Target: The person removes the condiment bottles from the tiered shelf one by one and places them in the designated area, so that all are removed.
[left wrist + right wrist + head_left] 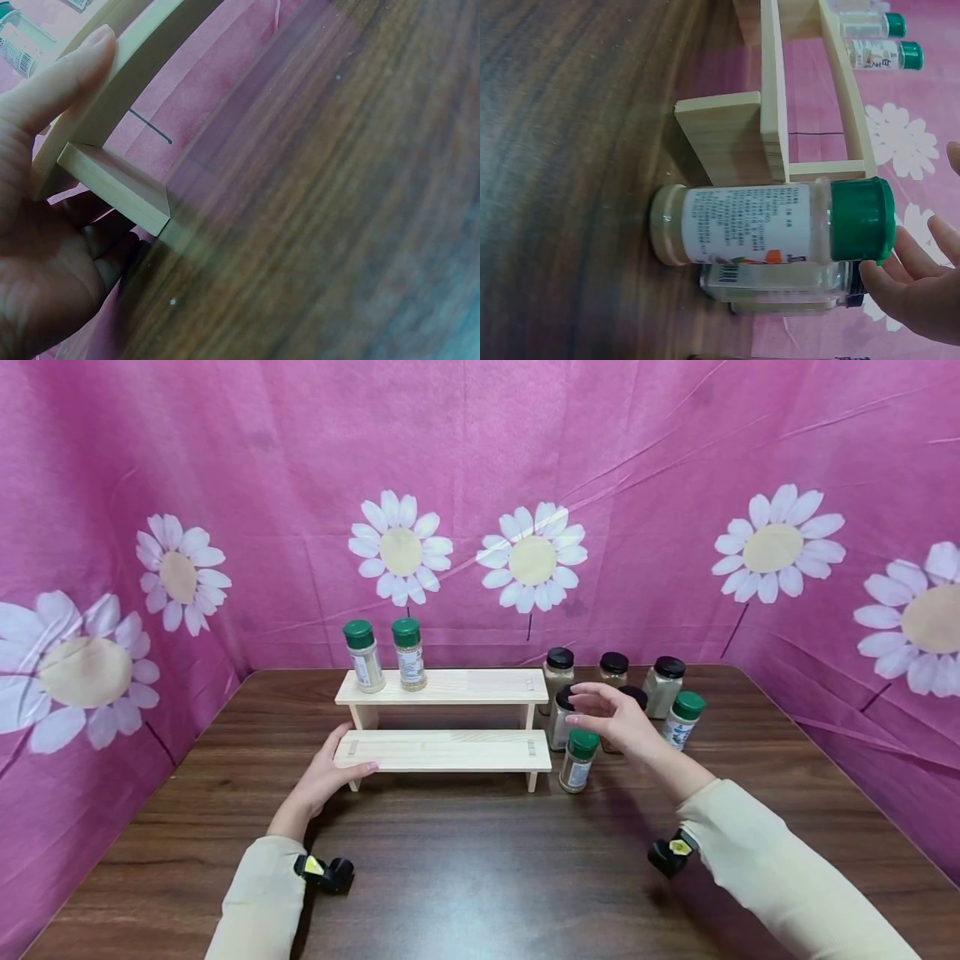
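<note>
A two-step wooden shelf rack [442, 752] stands on the table. My left hand [326, 781] grips the left end of its lower step, thumb on top; in the left wrist view the other fingers curl behind the leg [120, 187]. Two green-capped spice jars [364, 660] stand at the left of the upper step. My right hand [618, 718] is just above a green-capped spice jar [577, 768] right of the rack, its fingers spread and nothing between them. In the right wrist view the fingertips come right beside that jar's green cap [862, 220]. Behind it stands a black-capped jar [558, 727], partly covered.
Several more black-capped jars [663, 689] and another green-capped jar [681, 722] stand at the back right, some hidden behind my right hand. A pink cloth [300, 527] with daisies hangs behind the brown wooden table [465, 868].
</note>
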Demonstrator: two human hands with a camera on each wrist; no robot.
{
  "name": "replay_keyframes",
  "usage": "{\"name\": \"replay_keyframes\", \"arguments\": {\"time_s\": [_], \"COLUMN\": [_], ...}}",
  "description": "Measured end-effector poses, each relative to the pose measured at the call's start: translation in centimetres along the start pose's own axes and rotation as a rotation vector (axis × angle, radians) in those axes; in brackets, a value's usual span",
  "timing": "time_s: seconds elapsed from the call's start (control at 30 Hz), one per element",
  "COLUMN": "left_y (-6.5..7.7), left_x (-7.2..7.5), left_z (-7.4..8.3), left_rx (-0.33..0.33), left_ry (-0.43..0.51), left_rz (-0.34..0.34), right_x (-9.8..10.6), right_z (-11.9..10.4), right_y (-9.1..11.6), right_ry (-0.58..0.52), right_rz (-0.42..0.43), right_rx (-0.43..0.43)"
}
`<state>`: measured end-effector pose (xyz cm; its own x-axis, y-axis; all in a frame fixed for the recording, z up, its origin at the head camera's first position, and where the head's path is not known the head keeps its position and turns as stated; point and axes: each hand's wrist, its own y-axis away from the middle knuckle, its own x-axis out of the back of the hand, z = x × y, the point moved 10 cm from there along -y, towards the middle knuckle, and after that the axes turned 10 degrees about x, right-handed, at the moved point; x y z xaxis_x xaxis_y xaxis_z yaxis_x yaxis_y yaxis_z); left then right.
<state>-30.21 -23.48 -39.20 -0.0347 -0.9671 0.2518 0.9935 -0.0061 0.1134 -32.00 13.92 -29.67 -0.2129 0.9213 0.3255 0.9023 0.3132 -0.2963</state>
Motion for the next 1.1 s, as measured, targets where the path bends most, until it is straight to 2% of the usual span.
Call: {"name": "replay_keyframes", "arguments": {"time_s": [0.23,0.5,0.73,1.1], "left_y": [-0.1,0.0,-0.1,0.0], "left_x": [0.0,0.1,0.0,0.1], "left_z": [0.0,0.1,-0.1,-0.2], "left_rx": [0.003,0.007,0.015,0.024], "left_ry": [-0.003,0.008,0.015,0.001], "left_rz": [0.002,0.005,0.002,0.009], "right_x": [0.0,-0.1,-1.0,-2.3], "right_z": [-0.5,-2.2,-2.9,-4.0], "right_y": [-1.2,-3.1,-4.4,-6.7], "right_ry": [0.028,0.103,0.078,0.098], "right_rz": [-0.030,-0.082,-0.106,-0.131], "right_rx": [-0.039,-0.031,-0.014,0.000]}}
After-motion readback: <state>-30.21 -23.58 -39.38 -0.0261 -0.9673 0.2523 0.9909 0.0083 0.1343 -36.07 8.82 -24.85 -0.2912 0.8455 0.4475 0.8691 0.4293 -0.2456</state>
